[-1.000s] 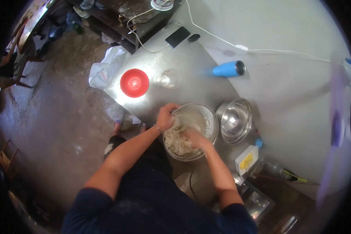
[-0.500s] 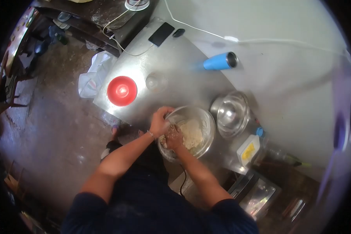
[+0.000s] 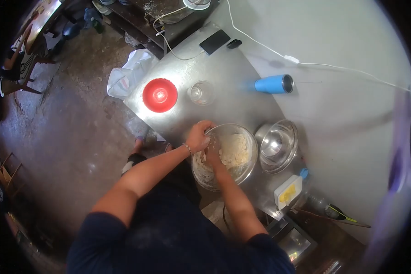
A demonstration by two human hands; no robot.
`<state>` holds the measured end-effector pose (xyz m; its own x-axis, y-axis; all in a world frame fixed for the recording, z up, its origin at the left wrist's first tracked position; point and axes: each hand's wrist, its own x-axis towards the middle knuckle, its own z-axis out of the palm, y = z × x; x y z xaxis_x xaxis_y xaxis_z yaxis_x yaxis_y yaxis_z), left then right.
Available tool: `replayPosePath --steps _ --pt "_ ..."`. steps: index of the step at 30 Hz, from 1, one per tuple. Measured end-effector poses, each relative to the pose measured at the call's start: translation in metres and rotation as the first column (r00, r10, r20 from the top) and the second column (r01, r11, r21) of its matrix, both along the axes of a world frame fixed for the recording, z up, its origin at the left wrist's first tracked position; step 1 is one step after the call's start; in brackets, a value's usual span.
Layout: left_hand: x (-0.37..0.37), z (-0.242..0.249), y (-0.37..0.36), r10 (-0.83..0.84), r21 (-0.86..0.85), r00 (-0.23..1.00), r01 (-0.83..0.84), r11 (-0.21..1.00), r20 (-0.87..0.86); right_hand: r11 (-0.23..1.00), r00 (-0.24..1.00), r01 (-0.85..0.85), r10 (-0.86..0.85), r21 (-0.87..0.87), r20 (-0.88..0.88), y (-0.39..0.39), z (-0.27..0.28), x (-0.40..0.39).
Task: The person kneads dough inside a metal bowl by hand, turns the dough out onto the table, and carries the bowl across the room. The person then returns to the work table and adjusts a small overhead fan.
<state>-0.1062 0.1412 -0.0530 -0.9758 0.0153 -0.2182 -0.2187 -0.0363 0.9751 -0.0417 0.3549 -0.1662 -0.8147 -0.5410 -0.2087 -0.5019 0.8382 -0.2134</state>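
Steel table (image 3: 178, 119); round mixing bowl (image 3: 248, 171) mouth-up at near edge, some room toward glass (image 3: 201, 92). Left hand (image 3: 199, 137) curled on its rim; right hand (image 3: 212, 153) at dough (image 3: 238, 150), finger opening hidden, can't tell.

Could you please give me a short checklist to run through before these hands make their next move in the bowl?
1. Left hand at the rim of the mixing bowl: ok.
2. Left hand's grip firm enough to steady the bowl: cannot tell.
3. Right hand inside the bowl: ok; its fingers are too hidden to read.
4. Pale mixture in one smooth mass: not ok, it looks uneven and clumpy.
5. Glass and phone apart from the mixing bowl: ok.
6. Wide space between the mixing bowl and the steel bowl: not ok, they sit close side by side.
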Motion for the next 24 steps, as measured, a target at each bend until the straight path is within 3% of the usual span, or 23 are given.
replayPosePath --steps 3,6,8,11,13,14,15,18,20,22,24 --pt "-0.001 -0.001 0.004 0.015 0.013 1.000 -0.015 1.000 -0.017 0.906 0.848 0.389 -0.282 -0.165 0.449 -0.028 0.120 -0.012" --pt "0.000 -0.013 0.007 0.040 0.000 0.995 -0.040 0.999 -0.087 0.971 0.968 0.191 -0.163 -0.142 0.189 0.012 0.149 0.007" --pt "0.001 -0.014 0.005 0.043 0.000 0.994 -0.044 0.999 -0.096 0.925 0.942 0.309 -0.329 -0.222 -0.060 0.019 0.179 0.013" --pt "0.000 -0.006 0.003 0.023 -0.020 0.997 -0.024 1.000 -0.072 0.725 0.746 0.592 -0.658 -0.352 -0.103 0.036 0.192 0.005" --pt "-0.001 -0.009 0.004 0.003 -0.074 0.996 -0.009 0.997 -0.086 0.276 0.586 0.745 -0.705 -0.607 0.399 0.098 0.106 0.011" --pt "-0.002 -0.008 0.003 -0.001 -0.075 0.997 -0.004 0.997 -0.075 0.004 0.493 0.789 -0.602 -0.615 0.628 0.118 0.073 0.014" --pt "-0.003 -0.003 0.001 -0.001 -0.076 0.998 -0.004 0.997 -0.064 0.115 0.394 0.888 -0.687 -0.445 0.610 0.104 0.086 0.000" --pt "-0.004 0.003 0.000 -0.022 -0.077 0.999 0.019 0.997 -0.042 -0.068 0.186 0.975 -0.256 -0.209 0.949 0.097 0.076 -0.055" --pt "-0.010 0.001 0.000 -0.018 -0.072 0.999 0.016 0.997 -0.036 0.006 0.050 0.999 -0.412 -0.052 0.910 0.069 0.068 -0.098" --pt "-0.007 -0.003 0.000 -0.004 -0.055 1.000 0.004 0.998 -0.016 0.388 0.229 0.920 -0.423 -0.054 0.877 0.017 0.093 -0.126" --pt "-0.008 0.010 -0.011 -0.001 0.059 0.983 -0.010 0.998 0.182 0.683 0.408 0.728 -0.365 -0.058 0.837 -0.013 0.094 -0.145"
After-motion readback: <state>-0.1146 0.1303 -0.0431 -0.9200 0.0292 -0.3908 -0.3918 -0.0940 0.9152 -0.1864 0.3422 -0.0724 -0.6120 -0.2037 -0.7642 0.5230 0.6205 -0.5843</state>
